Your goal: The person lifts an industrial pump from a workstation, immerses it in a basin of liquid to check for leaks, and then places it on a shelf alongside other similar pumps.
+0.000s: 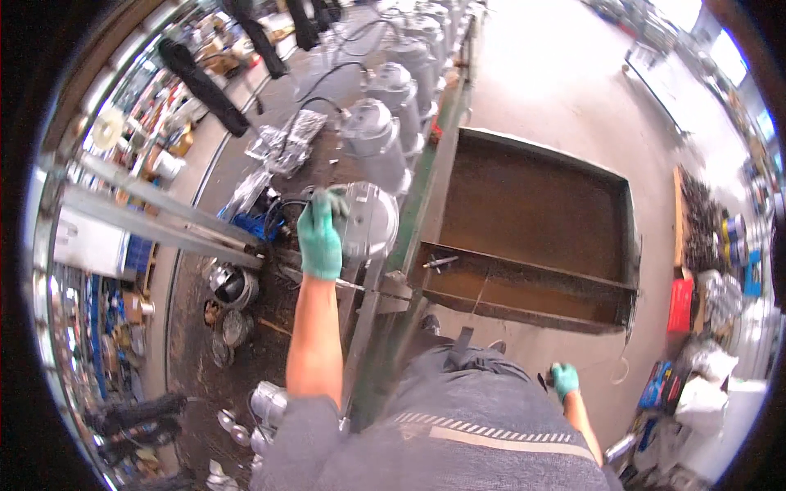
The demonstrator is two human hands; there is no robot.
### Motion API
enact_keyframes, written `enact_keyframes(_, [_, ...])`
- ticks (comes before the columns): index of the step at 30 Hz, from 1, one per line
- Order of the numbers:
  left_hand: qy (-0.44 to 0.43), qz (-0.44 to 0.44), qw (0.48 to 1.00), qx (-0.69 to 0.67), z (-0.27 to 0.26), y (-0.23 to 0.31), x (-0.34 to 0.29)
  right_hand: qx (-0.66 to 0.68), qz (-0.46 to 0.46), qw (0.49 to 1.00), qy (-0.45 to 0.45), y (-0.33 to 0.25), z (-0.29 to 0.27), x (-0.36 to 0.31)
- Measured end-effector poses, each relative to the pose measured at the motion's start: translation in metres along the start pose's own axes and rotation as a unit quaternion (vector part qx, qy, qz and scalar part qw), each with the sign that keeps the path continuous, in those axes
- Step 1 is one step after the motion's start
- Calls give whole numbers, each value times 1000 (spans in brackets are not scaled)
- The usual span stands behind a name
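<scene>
My left hand (320,244), in a green glove with dark fingertips, reaches over the bench to a grey metal cylindrical housing (368,221). Its fingers are bent at the near-left edge of the housing's round end, and what they grip is hidden. A black cable (282,214) loops beside that hand. Low at my right side hangs my right hand (564,379), also green-gloved, with its fingers curled. A small dark thing sticks out beside them, too small to name.
Several similar grey housings (395,90) stand in a row along the bench's far part. On the floor to the right lies a shallow rusty metal tray (532,184), with a small tool across its divider. A dark round pot (233,286) sits on the bench, left. Black hanging handles (205,88) dangle above.
</scene>
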State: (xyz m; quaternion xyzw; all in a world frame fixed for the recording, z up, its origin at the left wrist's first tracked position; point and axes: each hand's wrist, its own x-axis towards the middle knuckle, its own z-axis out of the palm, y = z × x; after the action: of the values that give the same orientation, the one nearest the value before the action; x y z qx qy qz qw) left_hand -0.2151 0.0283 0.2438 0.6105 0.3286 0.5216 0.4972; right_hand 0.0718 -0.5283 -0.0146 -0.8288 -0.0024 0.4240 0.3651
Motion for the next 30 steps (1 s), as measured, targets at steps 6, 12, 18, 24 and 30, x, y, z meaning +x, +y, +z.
enact_keyframes(6, [-16, -7, 991, -136, 39, 85, -53, -65, -230, 969, -58, -211, 76, -27])
enact_keyframes(12, [-31, -149, 931, -330, 84, 52, -91, 360, -28, 908, -213, -249, 127, -29])
enact_keyframes(18, [-97, -332, 920, -185, 115, -49, -136, 20, -206, 971, 122, -170, 34, 22])
enact_keyframes(24, [-159, -441, 882, -46, 121, -182, -183, -50, -252, 947, 193, -171, -1, 31])
enact_keyframes(30, [-125, -498, 855, 74, 127, -225, -200, -130, -290, 921, 224, -162, -1, 49])
